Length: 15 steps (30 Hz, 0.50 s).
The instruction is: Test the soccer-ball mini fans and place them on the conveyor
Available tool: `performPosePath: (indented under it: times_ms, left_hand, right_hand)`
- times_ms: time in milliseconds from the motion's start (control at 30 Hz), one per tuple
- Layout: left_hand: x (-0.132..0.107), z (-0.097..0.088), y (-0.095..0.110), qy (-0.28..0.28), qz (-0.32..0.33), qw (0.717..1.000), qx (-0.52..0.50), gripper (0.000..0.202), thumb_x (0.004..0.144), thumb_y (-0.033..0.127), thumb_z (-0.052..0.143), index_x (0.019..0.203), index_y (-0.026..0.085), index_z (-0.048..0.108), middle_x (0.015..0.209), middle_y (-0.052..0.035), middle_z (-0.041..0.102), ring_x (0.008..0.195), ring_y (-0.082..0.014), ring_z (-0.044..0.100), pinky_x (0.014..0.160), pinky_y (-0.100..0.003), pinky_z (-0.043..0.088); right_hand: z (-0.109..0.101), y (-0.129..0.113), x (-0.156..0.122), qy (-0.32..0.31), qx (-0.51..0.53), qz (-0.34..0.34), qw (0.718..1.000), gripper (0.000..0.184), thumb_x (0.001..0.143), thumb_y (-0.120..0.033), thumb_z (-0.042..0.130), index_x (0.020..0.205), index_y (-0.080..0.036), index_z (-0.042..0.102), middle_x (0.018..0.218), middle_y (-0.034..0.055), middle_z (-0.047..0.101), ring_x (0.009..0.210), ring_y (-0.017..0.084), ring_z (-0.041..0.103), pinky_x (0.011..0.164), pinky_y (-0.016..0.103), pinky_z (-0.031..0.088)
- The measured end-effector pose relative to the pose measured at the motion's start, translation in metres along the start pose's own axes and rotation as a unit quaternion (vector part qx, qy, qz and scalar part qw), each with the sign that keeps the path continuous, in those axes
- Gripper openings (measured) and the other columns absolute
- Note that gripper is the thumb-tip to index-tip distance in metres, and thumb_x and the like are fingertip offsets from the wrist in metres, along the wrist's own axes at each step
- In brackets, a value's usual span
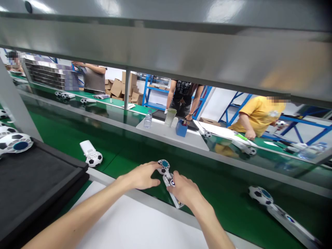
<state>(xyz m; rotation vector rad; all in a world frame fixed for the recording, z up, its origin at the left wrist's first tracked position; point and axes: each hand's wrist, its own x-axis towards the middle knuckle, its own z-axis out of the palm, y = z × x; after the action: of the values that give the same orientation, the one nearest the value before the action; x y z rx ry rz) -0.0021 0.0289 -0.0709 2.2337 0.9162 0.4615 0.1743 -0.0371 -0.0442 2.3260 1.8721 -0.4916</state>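
A white handheld fan (164,168) with a black-and-white football-patterned head lies at a slant over the green conveyor belt's near edge. My right hand (185,189) is closed around its handle, hiding part of it. At the fan's head, my left hand (144,175) has its fingers stretched out, the fingertips touching the left side and the thumb spread apart. To the right, a similar fan (261,196) with a long handle rests on the belt. Another football-patterned fan (93,157) sits on the belt to the left.
A black foam-lined tray (38,183) holds more fans at left. White sheeting (135,224) covers the near bench. Across the belt are a bottle (147,119), a blue box (181,128) and several people. A metal beam (166,48) spans overhead; a post (19,100) stands at left.
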Motion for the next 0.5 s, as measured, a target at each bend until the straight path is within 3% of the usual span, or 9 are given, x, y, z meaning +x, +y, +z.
performPosePath:
  times_ms: [167, 300, 400, 500]
  left_hand:
    - [-0.004, -0.042, -0.007, 0.058, -0.116, 0.984, 0.120, 0.052, 0.085, 0.035, 0.061, 0.136, 0.024, 0.056, 0.144, -0.0120, 0.055, 0.130, -0.0348, 0.052, 0.107, -0.051, 0.039]
    - [-0.008, -0.071, -0.029, 0.095, -0.283, 0.930, 0.216, 0.047, 0.090, 0.038, 0.061, 0.131, 0.017, 0.056, 0.138, -0.0155, 0.054, 0.127, -0.0339, 0.050, 0.105, -0.060, 0.037]
    - [-0.007, -0.080, -0.049, 0.078, -0.378, 0.891, 0.239, 0.039, 0.090, 0.042, 0.063, 0.117, 0.015, 0.063, 0.126, -0.0130, 0.061, 0.122, -0.0316, 0.053, 0.103, -0.059, 0.040]
    - [-0.005, -0.082, -0.067, 0.063, -0.412, 0.881, 0.224, 0.036, 0.087, 0.043, 0.066, 0.109, 0.014, 0.066, 0.114, -0.0118, 0.066, 0.113, -0.0299, 0.059, 0.098, -0.057, 0.045]
  right_hand:
    - [-0.010, 0.003, -0.006, 0.024, 0.008, 0.003, 1.000, 0.015, 0.095, -0.027, 0.051, 0.104, -0.016, 0.058, 0.111, 0.0153, 0.067, 0.095, 0.032, 0.066, 0.066, 0.035, 0.040]
    - [-0.024, 0.002, -0.022, 0.047, 0.043, -0.007, 0.998, 0.017, 0.097, -0.035, 0.045, 0.100, -0.022, 0.056, 0.107, 0.0116, 0.068, 0.092, 0.031, 0.065, 0.066, 0.035, 0.039]
    - [-0.027, 0.002, -0.031, 0.044, 0.078, -0.030, 0.995, 0.018, 0.096, -0.040, 0.046, 0.100, -0.025, 0.055, 0.105, 0.0087, 0.068, 0.089, 0.028, 0.064, 0.069, 0.036, 0.041]
    - [-0.025, 0.003, -0.035, 0.028, 0.113, -0.053, 0.992, 0.020, 0.094, -0.045, 0.047, 0.102, -0.027, 0.054, 0.101, 0.0056, 0.068, 0.085, 0.026, 0.064, 0.070, 0.035, 0.043]
